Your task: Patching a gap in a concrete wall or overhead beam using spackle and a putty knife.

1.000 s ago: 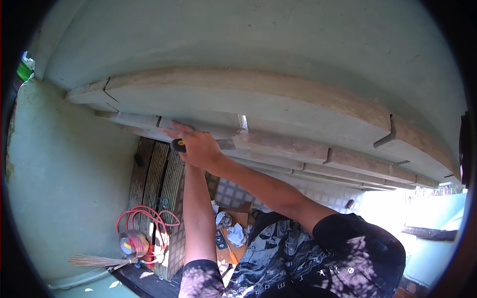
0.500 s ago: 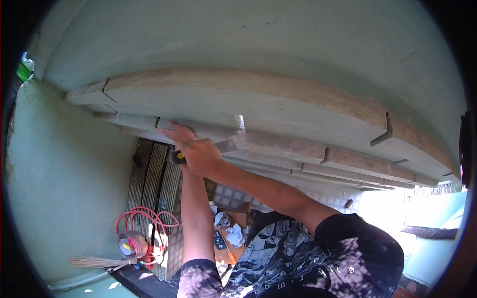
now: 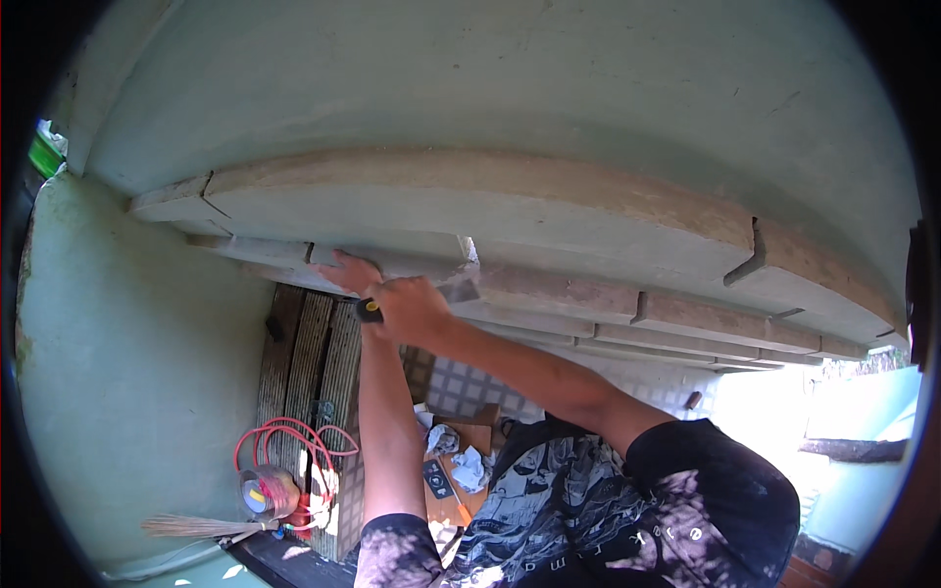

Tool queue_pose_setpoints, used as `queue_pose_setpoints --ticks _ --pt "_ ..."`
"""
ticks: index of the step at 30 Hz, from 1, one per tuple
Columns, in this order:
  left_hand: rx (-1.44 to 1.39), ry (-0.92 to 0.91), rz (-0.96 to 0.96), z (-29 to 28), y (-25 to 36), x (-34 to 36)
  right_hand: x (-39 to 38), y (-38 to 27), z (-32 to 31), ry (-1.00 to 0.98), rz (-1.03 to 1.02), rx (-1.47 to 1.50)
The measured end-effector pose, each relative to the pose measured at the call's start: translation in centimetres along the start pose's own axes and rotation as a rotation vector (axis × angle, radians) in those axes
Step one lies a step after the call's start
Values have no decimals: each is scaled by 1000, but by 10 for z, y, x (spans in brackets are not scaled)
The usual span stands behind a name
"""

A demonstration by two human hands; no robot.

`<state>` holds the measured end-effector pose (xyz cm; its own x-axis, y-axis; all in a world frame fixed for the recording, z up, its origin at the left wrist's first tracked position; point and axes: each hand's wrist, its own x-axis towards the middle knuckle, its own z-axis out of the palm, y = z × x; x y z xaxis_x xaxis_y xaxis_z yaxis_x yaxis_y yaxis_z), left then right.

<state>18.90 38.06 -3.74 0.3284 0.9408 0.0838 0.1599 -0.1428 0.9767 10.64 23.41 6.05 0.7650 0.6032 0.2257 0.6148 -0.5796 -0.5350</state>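
My right hand [image 3: 407,309] grips a tool with a black handle [image 3: 370,310] with a yellow spot. Its flat grey blade [image 3: 459,293] reaches rightward along a pale ledge [image 3: 549,284], near a narrow bright gap. Just behind it, my left hand [image 3: 345,269] rests on that same ledge with fingers stretched out and nothing visible in them. Part of the left hand and wrist is hidden behind the right. A broader, notched ledge [image 3: 470,176] runs above both hands.
Pale green walls [image 3: 127,382] surround the ledges. Below are weathered planks [image 3: 309,358], a coiled red hose [image 3: 294,431], a straw broom [image 3: 186,526], a clear round container [image 3: 270,493], and cardboard [image 3: 469,439] with crumpled paper and an orange-handled item.
My right hand and the tool have shifted to the right over the last half second. My left hand stays on the ledge, and the whole view has shifted slightly.
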Motion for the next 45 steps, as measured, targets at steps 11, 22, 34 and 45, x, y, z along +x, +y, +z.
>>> queue_pose_setpoints --ticks 11,22,34,45 --pt "-37 -38 38 3 -18 14 -20 -5 -13 174 -150 188" --pt "223 216 492 -12 -2 11 -127 12 -33 -55 -503 141" --pt "378 -522 1037 -74 24 -190 -362 92 -61 326 418 60" --pt "281 -739 1018 -69 42 -327 -398 100 -71 375 605 67"
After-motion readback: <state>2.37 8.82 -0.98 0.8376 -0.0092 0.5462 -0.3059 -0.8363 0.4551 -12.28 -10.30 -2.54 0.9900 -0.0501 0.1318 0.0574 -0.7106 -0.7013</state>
